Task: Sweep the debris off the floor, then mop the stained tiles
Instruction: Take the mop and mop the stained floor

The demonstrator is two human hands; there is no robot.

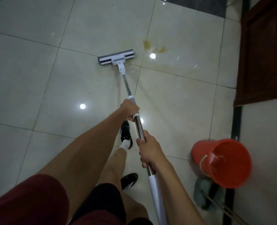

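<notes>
You have both hands clamped on the mop handle (140,129), your left hand (129,109) wrapped round the grey collar nearer the mop head and your right hand (148,147) gripping the polished metal tube behind it, a spacing that likely gives you leverage to push. The flat rectangular mop head (116,59), a grey sponge strip in a white plastic frame, lies on the glossy pale tiles (37,78) just left of the yellowish stain (154,47), so that patch looks not yet wiped. The red plastic bucket (222,163) stands well to the right of the handle, probably kept near for rinsing.

White flat mop (116,58) lies on tiles left of yellow stain (152,46).
</notes>
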